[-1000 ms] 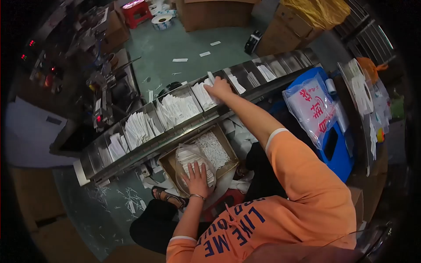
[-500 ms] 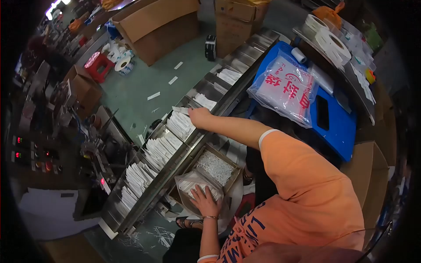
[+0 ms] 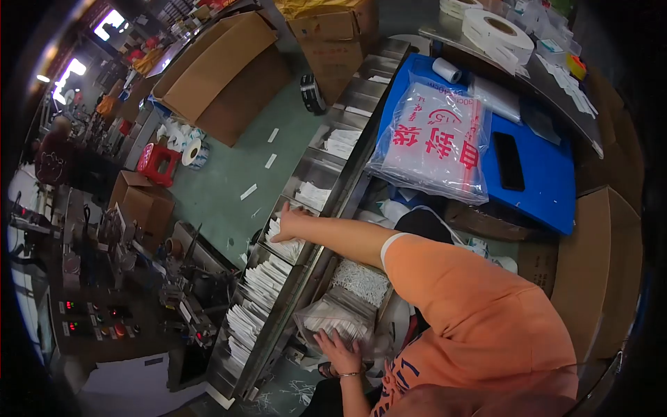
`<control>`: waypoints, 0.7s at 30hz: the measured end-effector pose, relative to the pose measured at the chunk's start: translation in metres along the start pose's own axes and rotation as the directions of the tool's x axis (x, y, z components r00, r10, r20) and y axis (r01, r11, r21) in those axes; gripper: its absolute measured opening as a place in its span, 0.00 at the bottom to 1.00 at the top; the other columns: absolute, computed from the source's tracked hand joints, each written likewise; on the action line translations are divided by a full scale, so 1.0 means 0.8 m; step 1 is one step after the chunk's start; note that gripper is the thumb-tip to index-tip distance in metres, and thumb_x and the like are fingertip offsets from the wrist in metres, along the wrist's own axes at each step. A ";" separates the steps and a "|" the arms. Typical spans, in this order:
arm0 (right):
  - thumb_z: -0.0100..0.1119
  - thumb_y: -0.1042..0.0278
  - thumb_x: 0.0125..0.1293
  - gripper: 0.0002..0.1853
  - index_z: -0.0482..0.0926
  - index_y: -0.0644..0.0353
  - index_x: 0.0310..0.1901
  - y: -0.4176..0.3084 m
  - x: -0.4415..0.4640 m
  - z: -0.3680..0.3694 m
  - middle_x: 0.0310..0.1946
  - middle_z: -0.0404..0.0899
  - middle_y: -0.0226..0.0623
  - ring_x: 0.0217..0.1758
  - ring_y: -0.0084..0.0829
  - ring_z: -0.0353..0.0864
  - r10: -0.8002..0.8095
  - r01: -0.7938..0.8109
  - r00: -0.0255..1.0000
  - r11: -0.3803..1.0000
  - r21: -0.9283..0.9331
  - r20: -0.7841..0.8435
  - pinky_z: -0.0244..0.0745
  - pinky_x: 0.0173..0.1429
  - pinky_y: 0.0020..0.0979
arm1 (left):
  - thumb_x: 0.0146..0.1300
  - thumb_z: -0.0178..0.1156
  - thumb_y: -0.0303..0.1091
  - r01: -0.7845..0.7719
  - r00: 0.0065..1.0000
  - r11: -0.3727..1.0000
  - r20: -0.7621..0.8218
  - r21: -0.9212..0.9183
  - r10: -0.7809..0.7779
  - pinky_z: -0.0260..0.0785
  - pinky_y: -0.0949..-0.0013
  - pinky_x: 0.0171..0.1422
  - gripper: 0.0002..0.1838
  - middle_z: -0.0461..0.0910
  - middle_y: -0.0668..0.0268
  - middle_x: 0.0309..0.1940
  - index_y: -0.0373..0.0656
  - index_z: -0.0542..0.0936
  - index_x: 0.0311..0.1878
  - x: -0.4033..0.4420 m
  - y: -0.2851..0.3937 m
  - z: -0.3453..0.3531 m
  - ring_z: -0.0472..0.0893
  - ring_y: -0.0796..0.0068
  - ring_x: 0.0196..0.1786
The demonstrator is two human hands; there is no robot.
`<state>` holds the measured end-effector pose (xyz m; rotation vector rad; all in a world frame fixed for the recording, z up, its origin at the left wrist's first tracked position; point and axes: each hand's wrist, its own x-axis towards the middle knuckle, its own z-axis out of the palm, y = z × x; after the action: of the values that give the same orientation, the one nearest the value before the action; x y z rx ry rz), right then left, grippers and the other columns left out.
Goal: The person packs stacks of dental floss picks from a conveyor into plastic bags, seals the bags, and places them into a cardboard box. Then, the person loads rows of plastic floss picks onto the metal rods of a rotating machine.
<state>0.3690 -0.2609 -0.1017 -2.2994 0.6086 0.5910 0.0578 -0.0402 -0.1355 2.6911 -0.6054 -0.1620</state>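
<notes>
My right hand [image 3: 290, 224] reaches over a compartment of the long metal trough, its fingers apart on a row of white paper packets [image 3: 295, 248]. No packet is visibly lifted. My left hand [image 3: 340, 353], a bracelet at its wrist, lies with spread fingers on a clear plastic bag [image 3: 316, 314] filled with white packets. That bag rests at a carton in front of me. Beside it, a heap of small white sticks or strips [image 3: 360, 281] fills the carton's other part. More white packets [image 3: 266, 279] stand in the nearer compartments.
A blue board [image 3: 542, 170] to the right bears a printed plastic pack [image 3: 434, 142] and a black phone [image 3: 509, 161]. Large cartons [image 3: 222, 90] stand beyond the trough. Machinery [image 3: 104, 316] with red displays is at left. A red stool [image 3: 158, 164] and a distant person [image 3: 55, 149] are farther back.
My right hand has gone from a closed grip at the compartment's far edge to spread fingers over the packets. My left hand stays on the bag. The camera view has shifted.
</notes>
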 end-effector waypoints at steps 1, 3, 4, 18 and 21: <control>0.70 0.34 0.31 0.73 0.27 0.59 0.67 0.000 0.007 0.007 0.61 0.50 0.69 0.62 0.65 0.56 0.036 -0.036 0.999 0.999 0.008 0.009 0.56 0.61 0.55 | 0.44 0.66 0.34 0.018 1.000 1.000 -0.016 -0.006 -0.018 0.46 0.44 0.67 0.36 0.50 0.44 0.65 0.36 0.64 0.58 -0.001 0.007 -0.009 0.46 0.37 0.67; 0.71 0.34 0.30 0.74 0.26 0.58 0.67 -0.004 0.008 0.029 0.64 0.43 0.66 0.65 0.63 0.50 0.071 -0.071 0.997 0.997 -0.004 0.006 0.51 0.63 0.58 | 0.49 0.64 0.34 0.066 0.996 0.997 -0.058 -0.041 -0.068 0.47 0.46 0.67 0.29 0.52 0.44 0.64 0.36 0.68 0.55 -0.001 0.028 -0.028 0.47 0.37 0.67; 0.71 0.33 0.30 0.74 0.25 0.57 0.67 -0.006 -0.003 0.030 0.65 0.41 0.64 0.66 0.62 0.48 0.069 -0.069 0.998 0.997 -0.022 -0.012 0.49 0.64 0.59 | 0.49 0.63 0.34 0.075 0.994 0.996 -0.072 -0.055 -0.079 0.47 0.47 0.67 0.28 0.53 0.45 0.64 0.36 0.68 0.54 -0.006 0.031 -0.031 0.48 0.37 0.67; 0.44 0.35 0.57 0.34 0.76 0.63 0.47 0.008 0.074 0.001 0.51 0.73 0.49 0.56 0.44 0.71 -0.235 0.232 0.972 0.965 -0.120 -0.008 0.66 0.57 0.39 | 0.50 0.62 0.32 0.188 0.943 0.963 -0.239 -0.194 -0.233 0.47 0.48 0.67 0.23 0.55 0.48 0.64 0.39 0.71 0.51 -0.047 0.015 -0.045 0.49 0.40 0.68; 0.42 0.52 0.63 0.22 0.77 0.63 0.43 0.017 0.069 -0.007 0.45 0.77 0.49 0.48 0.47 0.76 -0.499 0.438 0.860 0.830 -0.345 -0.109 0.70 0.52 0.42 | 0.50 0.62 0.31 0.194 0.933 0.951 -0.254 -0.241 -0.255 0.47 0.49 0.67 0.23 0.56 0.48 0.63 0.39 0.71 0.51 -0.047 0.010 -0.040 0.49 0.41 0.68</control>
<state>0.4064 -0.2886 -0.1355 -2.6937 0.0072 0.2296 0.0269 -0.0202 -0.1018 2.5038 -0.1782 0.0938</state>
